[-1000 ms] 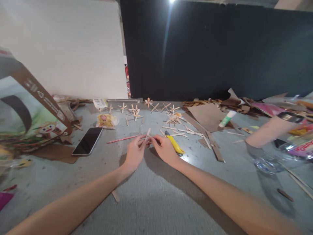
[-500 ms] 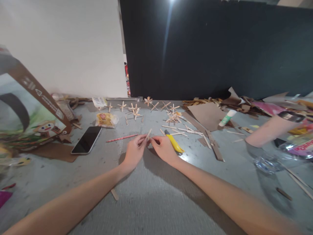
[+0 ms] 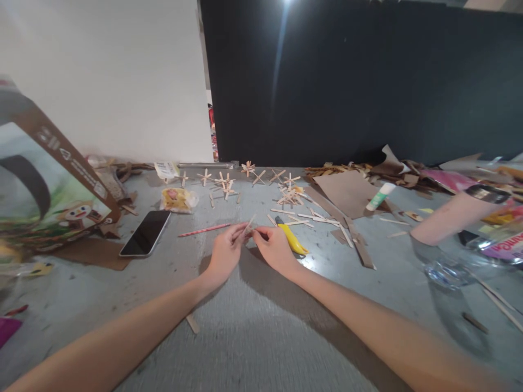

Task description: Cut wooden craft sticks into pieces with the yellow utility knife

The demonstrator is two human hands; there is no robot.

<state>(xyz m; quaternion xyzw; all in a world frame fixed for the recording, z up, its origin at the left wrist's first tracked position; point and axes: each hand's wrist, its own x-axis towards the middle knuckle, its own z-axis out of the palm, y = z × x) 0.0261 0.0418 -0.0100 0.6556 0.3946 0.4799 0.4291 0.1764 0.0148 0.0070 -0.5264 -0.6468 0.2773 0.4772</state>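
Observation:
My left hand (image 3: 224, 253) and my right hand (image 3: 274, 247) meet at the middle of the grey table (image 3: 253, 337), fingers pinched together on a small wooden stick piece (image 3: 248, 226) held between them. A red pencil (image 3: 203, 230) lies just left of my left hand. A yellow utility knife (image 3: 293, 239) lies right beside my right hand. Several small star shapes made of crossed sticks (image 3: 224, 182) sit farther back, and loose sticks (image 3: 310, 219) lie to the right.
A black phone (image 3: 146, 233) lies at the left next to a printed cardboard box (image 3: 44, 185). A glue stick (image 3: 379, 197), brown cardboard pieces (image 3: 347, 191), a pink cup (image 3: 453, 218) and clear plastic wrapping (image 3: 445, 272) crowd the right side. A dark panel (image 3: 359, 81) stands behind the table.
Both hands stay pinched on the stick piece at the same spot; its upper end tilts slightly differently. Nothing else has moved.

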